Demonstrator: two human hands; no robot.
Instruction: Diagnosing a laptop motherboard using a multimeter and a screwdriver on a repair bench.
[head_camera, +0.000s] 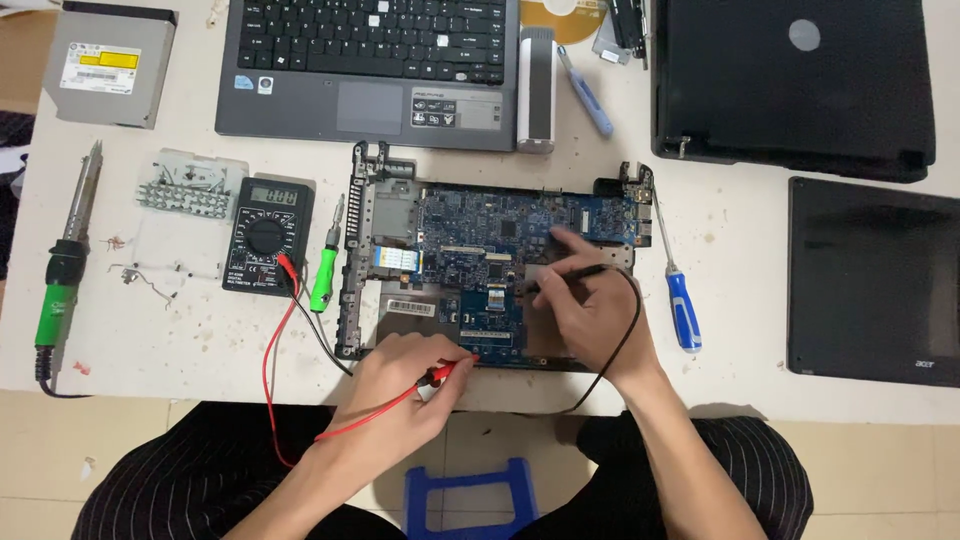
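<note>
You're seated at a pale, speckled worktable (720, 215), its top scuffed and dotted with small crumbs of debris. Below its front edge you've got a cream tiled floor (880, 470) showing. A blue plastic stool (470, 497) sits between your knees. Light is even and soft.

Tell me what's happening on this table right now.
A person sits at a white table with an opened laptop base, its blue circuit board exposed. The left hand presses a red probe to the board's near edge; the right hand holds a black probe near its middle. Both leads run to a black multimeter on the left.
</note>
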